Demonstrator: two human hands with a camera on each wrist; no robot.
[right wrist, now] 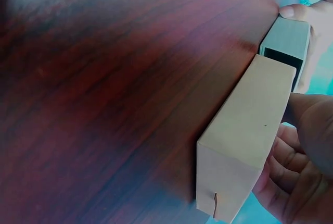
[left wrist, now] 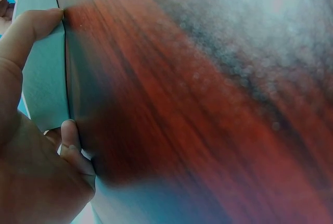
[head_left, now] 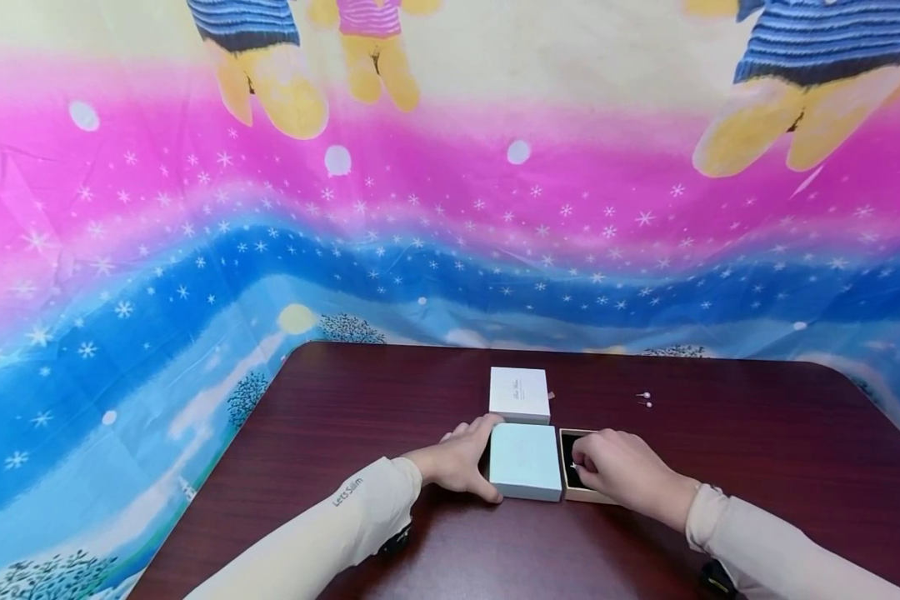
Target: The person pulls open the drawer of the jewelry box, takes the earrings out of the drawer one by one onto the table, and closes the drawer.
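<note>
A pale mint box sleeve (head_left: 525, 461) lies on the table, its dark open end facing a drawer-like box tray (head_left: 587, 495) on its right. My left hand (head_left: 457, 462) grips the sleeve from the left, thumb along the near side and fingers toward the far side. The tray has light tan walls (right wrist: 247, 112) and a black lining. Over it, my right hand (head_left: 626, 467) pinches a tiny bright silvery piece of jewellery (head_left: 574, 466) at the lining. Its exact kind is too small to tell, and the right fingertips are hidden in the right wrist view.
Behind the sleeve stands a closed white box (head_left: 520, 393) with printed lettering and a small tab on its right. A pair of pearl earrings (head_left: 646, 396) lies on the dark red wooden table (head_left: 390, 392), further right. A printed cloth (head_left: 450, 208) hangs behind the table.
</note>
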